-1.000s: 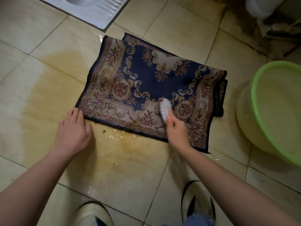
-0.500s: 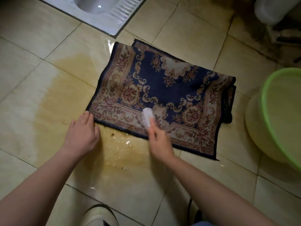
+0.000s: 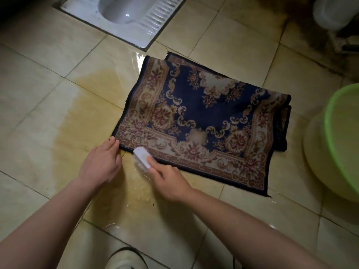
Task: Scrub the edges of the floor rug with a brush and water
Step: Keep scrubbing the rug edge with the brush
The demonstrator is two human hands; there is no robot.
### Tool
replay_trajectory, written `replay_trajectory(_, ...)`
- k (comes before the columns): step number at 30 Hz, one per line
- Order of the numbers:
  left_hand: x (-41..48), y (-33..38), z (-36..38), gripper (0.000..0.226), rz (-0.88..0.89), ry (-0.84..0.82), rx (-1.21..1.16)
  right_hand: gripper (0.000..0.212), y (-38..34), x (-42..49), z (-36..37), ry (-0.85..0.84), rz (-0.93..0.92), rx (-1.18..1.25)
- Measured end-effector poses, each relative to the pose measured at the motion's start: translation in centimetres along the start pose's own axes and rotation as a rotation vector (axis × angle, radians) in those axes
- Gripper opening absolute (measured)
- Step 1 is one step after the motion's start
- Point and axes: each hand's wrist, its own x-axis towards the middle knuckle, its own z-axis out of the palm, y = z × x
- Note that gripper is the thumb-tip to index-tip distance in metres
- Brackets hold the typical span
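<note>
Nearest to us, the toe of a pale shoe [image 3: 124,258] shows at the bottom edge, and both bare forearms reach forward and down from either side of it. The left grip [image 3: 101,164] lies palm down on the tiled floor [image 3: 38,65], its fingers straight and together, holding nothing, their tips touching the near left corner of the rug [image 3: 204,117]. Just beside it, the right grip [image 3: 167,179] is curled round a white brush [image 3: 142,157], with one finger laid along its back. The brush sits on the rug's near edge, close to that corner, its bristles over the wet tile. The rug, dark blue with a beige flowered border, lies folded on the floor. Brown water [image 3: 87,113] spreads around its left and near sides. A green basin [image 3: 340,142] stands to the right, and a white squat toilet [image 3: 124,14] lies beyond.
</note>
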Motion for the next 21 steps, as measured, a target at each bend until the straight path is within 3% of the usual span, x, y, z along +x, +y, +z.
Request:
replay_trajectory(2, 0.0, -0.2, -0.1, 0.053, 0.030, -0.002, -0.003, 0.043, -0.3, 0.5, -1.3, 0.014, -0.029, 0.156)
replay_trajectory(4, -0.2, -0.3, 0.0, 0.054, 0.033, 0.003, -0.026, 0.041, 0.6, 1.8, -4.5, 0.245, 0.055, 0.242)
replay_trajectory(6, -0.2, -0.3, 0.1, 0.055, 0.032, -0.004, -0.019, 0.043, 1.7, 2.8, -6.5, 0.482, 0.183, 0.186)
replay_trajectory(7, -0.1, -0.2, 0.2, 0.055, 0.031, -0.003, -0.005, 0.045, 1.7, 2.9, -6.2, 0.501, 0.196, 0.058)
replay_trajectory(9, 0.2, -0.3, 0.0, 0.055, 0.045, 0.004, 0.037, 0.048, 0.9, 2.6, -3.2, 0.273, 0.092, -0.185)
replay_trajectory(11, 0.3, -0.5, -0.5, 0.055, 0.053, 0.002, 0.092, 0.047, -0.8, 1.4, 0.1, -0.016, 0.000, -0.128)
replay_trajectory(12, 0.2, -0.6, -0.6, 0.056, 0.051, 0.001, 0.112, 0.046, -1.2, 1.1, 0.9, -0.076, -0.049, -0.068)
replay_trajectory(14, 0.2, -0.7, -0.7, 0.058, 0.037, -0.013, 0.131, 0.044, -1.3, 1.4, -0.1, -0.024, -0.113, 0.024)
replay_trajectory(18, 0.2, -0.6, -0.5, 0.060, 0.018, -0.041, 0.133, 0.043, 0.9, 2.8, -4.8, 0.430, 0.128, 0.197)
replay_trajectory(19, 0.2, -0.5, -0.4, 0.060, 0.016, -0.041, 0.140, 0.045, 1.1, 2.7, -4.7, 0.448, 0.153, 0.108)
replay_trajectory(21, 0.3, -0.3, -0.8, 0.061, 0.005, -0.046, 0.164, 0.046, 0.6, 2.0, -2.6, 0.196, 0.062, -0.100)
